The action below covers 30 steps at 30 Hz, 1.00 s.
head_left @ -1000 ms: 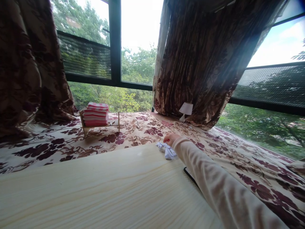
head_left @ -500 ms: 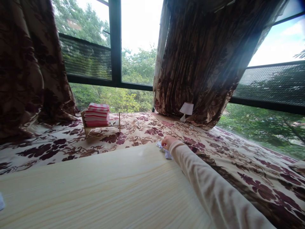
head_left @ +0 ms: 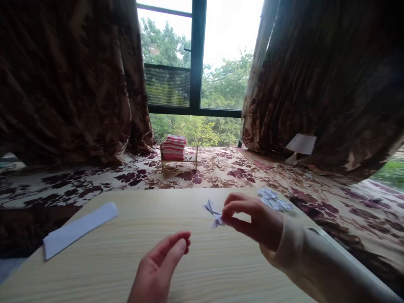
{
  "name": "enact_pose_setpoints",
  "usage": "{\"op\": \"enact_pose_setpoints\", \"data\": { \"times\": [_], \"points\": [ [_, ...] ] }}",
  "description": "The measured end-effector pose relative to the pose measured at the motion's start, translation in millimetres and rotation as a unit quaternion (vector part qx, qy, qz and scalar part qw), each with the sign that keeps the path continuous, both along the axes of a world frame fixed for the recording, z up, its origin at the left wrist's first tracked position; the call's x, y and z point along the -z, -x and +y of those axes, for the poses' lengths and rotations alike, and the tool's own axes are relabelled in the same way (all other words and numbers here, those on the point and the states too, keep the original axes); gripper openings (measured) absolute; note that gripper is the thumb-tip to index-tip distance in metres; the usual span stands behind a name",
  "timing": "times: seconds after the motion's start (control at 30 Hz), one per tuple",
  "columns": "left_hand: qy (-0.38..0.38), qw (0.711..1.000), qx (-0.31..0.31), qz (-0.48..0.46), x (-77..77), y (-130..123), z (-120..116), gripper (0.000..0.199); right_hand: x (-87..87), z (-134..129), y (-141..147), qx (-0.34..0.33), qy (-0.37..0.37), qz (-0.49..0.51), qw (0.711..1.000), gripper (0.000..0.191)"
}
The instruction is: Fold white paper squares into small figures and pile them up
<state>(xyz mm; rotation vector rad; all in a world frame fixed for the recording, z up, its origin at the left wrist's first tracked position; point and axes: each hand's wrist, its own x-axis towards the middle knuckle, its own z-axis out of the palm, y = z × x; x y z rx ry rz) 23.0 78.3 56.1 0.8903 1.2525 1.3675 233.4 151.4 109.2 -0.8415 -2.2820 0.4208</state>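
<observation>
My right hand (head_left: 252,216) pinches a small folded white paper piece (head_left: 217,219) between thumb and fingers, above the pale wooden table (head_left: 139,235). To its lower left, my left hand (head_left: 164,263) is closed, thumb pressed against curled fingers, with no object visible in it. A pile of folded paper pieces (head_left: 274,200) lies at the table's far right corner, just behind my right hand. Long flat white paper strips (head_left: 80,229) are stacked at the table's left side.
Beyond the table, a small rack (head_left: 162,159) bears folded pink-and-white cloths (head_left: 174,147) on a floral cover (head_left: 217,168). A white lamp (head_left: 302,144) stands at the right. Patterned curtains (head_left: 72,84) hang beside the window.
The view has swung left. My right hand has come back from the far corner with a folded paper piece. My left hand and the full stack of strips have come into view.
</observation>
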Motion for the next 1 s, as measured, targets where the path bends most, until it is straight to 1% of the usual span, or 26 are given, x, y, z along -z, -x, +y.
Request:
{"op": "enact_pose_setpoints", "data": {
  "times": [0.03,0.07,0.13,0.2,0.27,0.37,0.43,0.5,0.53,0.6,0.67,0.73,0.8,0.87,0.93,1.0],
  "points": [
    [0.005,1.000,0.011,-0.002,-2.3,0,8,0.030,-0.2,-11,9,-0.002,-0.033,-0.008,0.999,0.013],
    [0.004,1.000,0.000,0.004,-4.0,1,14,0.032,0.6,-20,17,-0.002,-0.062,-0.027,0.998,0.014],
    [-0.016,1.000,0.002,0.026,-6.0,3,21,0.031,4.4,-32,29,0.005,-0.118,-0.064,0.991,0.017],
    [-0.038,0.998,0.017,0.056,-6.4,4,23,0.030,10.2,-37,39,0.015,-0.155,-0.099,0.983,0.018],
    [-0.044,0.996,0.045,0.067,-5.1,4,24,0.030,16.7,-37,47,0.027,-0.186,-0.110,0.976,0.018],
    [-0.022,0.995,0.099,0.018,0.0,1,24,0.027,23.7,-37,57,0.048,-0.226,-0.112,0.966,0.017],
    [-0.003,0.993,0.115,-0.042,4.9,-2,25,0.022,24.3,-38,60,0.049,-0.234,-0.114,0.964,0.017],
    [0.020,0.989,0.101,-0.107,9.9,-4,26,0.021,22.4,-37,58,0.037,-0.211,-0.095,0.972,0.014],
    [0.036,0.985,0.088,-0.141,12.2,-3,26,0.021,21.2,-36,55,0.033,-0.187,-0.068,0.979,0.012],
    [0.075,0.972,0.068,-0.212,16.0,-1,27,0.020,21.1,-33,49,0.037,-0.123,0.017,0.992,0.012],
    [0.112,0.954,0.057,-0.271,18.4,3,27,0.015,25.8,-29,45,0.049,-0.051,0.112,0.991,0.013],
    [0.137,0.941,0.055,-0.304,19.7,6,27,0.010,35.2,-26,47,0.055,0.017,0.178,0.982,0.011],
    [0.144,0.937,0.053,-0.314,20.3,7,26,0.008,46.2,-26,52,0.052,0.071,0.210,0.974,0.013],
    [0.130,0.943,0.052,-0.303,20.8,7,25,0.010,54.9,-28,57,0.052,0.103,0.226,0.967,0.015],
    [0.098,0.956,0.048,-0.272,21.5,5,25,0.015,59.4,-30,60,0.059,0.115,0.234,0.964,0.015],
    [0.058,0.973,0.042,-0.218,22.4,4,25,0.021,60.3,-31,61,0.069,0.116,0.238,0.962,0.015]
  ]
}}
